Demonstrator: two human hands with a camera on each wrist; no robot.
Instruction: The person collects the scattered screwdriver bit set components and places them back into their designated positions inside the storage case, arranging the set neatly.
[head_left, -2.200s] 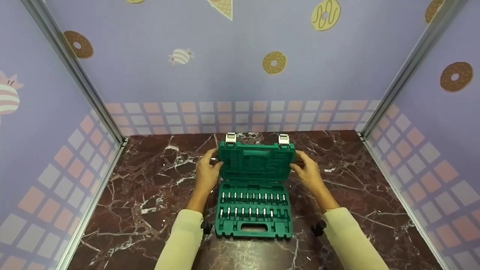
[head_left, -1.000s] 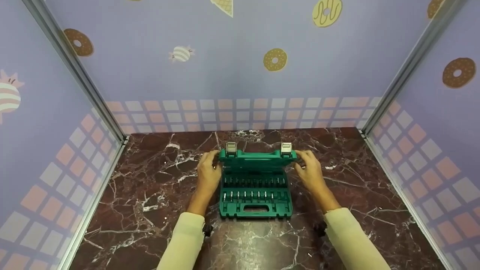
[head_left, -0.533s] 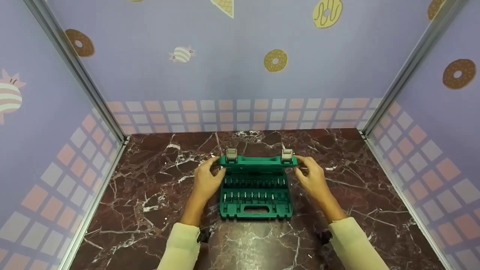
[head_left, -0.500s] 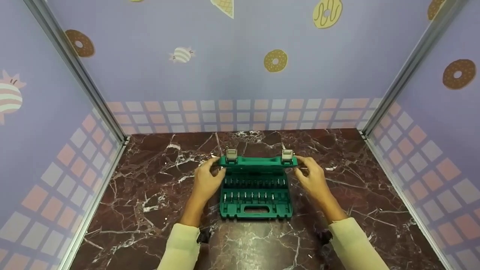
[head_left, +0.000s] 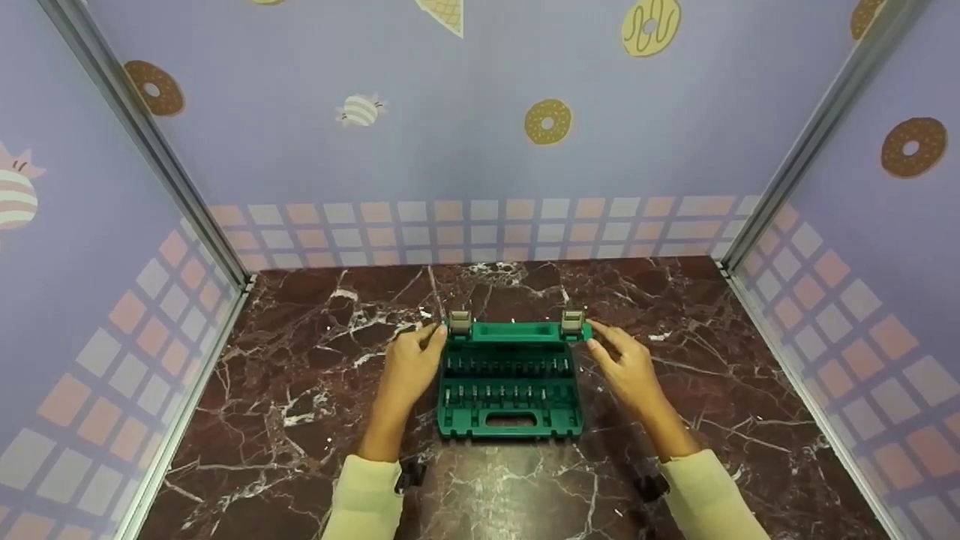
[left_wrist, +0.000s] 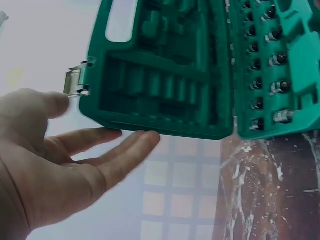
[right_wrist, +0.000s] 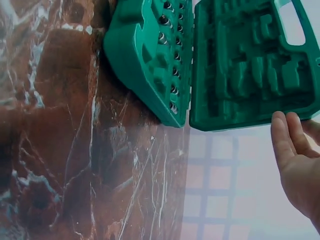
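Observation:
A green socket set case (head_left: pixel 510 431) lies on the marble-patterned table, its hinged lid (head_left: pixel 517 332) tilted forward over the base. Two rows of metal bits (left_wrist: pixel 281 86) sit in the base, the back row shaded by the lid. Two metal latches (head_left: pixel 572 322) stick up from the lid's free edge. My left hand (head_left: pixel 411 367) touches the lid's left side with fairly straight fingers, thumb near a latch (left_wrist: pixel 73 81). At the lid's right side, my right hand (head_left: pixel 628 373) touches the edge with extended fingertips (right_wrist: pixel 279 117).
The table (head_left: pixel 300 420) is dark red marble pattern with white veins. A lilac back wall (head_left: pixel 465 165) with printed sweets and tiles stands behind, and side walls (head_left: pixel 847 285) with metal corner strips flank the table.
The lid has swung forward and lower over the base, both hands moving with it. The case has shifted a little away from me. Over the last half second the lid has dropped slightly.

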